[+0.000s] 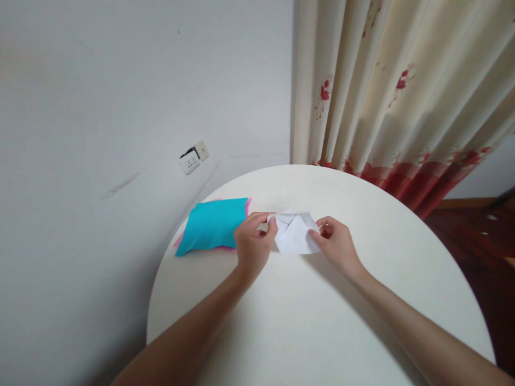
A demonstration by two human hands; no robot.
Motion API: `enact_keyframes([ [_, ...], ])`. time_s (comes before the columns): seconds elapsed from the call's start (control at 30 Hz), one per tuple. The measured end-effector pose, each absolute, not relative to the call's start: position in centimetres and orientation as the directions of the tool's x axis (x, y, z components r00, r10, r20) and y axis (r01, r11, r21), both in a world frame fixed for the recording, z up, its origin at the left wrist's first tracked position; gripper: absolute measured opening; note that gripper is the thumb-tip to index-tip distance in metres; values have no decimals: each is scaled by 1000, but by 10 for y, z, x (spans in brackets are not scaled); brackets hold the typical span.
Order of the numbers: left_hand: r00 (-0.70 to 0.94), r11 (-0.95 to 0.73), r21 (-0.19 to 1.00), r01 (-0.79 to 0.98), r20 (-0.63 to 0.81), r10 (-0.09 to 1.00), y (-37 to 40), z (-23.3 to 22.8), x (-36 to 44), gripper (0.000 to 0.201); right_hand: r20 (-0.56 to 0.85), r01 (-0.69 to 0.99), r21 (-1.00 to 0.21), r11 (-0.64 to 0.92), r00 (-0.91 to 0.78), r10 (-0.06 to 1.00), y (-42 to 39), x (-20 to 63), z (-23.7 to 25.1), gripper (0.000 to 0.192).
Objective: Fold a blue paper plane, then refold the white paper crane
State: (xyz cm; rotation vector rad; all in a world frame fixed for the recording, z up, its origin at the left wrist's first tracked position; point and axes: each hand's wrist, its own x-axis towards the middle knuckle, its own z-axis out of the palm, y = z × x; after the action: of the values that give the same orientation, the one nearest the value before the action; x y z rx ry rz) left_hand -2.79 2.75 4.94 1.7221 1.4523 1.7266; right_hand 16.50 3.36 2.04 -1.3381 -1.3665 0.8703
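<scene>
A sheet of white paper (298, 236), folded with creased flaps along its upper side, is held up between my two hands just above the table. My left hand (255, 239) pinches its left corner between thumb and fingers. At the paper's right edge, my right hand (335, 241) grips it with the thumb in front and the fingers curled behind. Close beside my left hand lies a turquoise sheet of paper (213, 225), on top of pink paper (250, 203) whose edges stick out around it.
The round white table (298, 316) stands against a pale wall (132, 96) with a socket (189, 162) on it. Behind the table's right side hangs a cream curtain (370, 96) with red flowers and a red lower band. Dark wooden floor (462, 236) shows at the right.
</scene>
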Motion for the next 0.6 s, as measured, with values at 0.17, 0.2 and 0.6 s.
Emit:
enact_keyframes([
  [0.17,-260,-381,838,391,497,828,39,42,-33,13,150,307,-944,118,82,985,40,169,16,19],
  [0.2,-246,-370,854,367,472,846,40,41,-33,14,145,303,-946,118,67,987,41,169,16,20],
  [0.6,-107,-482,825,296,530,841,31,44,-29,13,-236,77,-970,-231,-63,970,30,162,28,25],
])
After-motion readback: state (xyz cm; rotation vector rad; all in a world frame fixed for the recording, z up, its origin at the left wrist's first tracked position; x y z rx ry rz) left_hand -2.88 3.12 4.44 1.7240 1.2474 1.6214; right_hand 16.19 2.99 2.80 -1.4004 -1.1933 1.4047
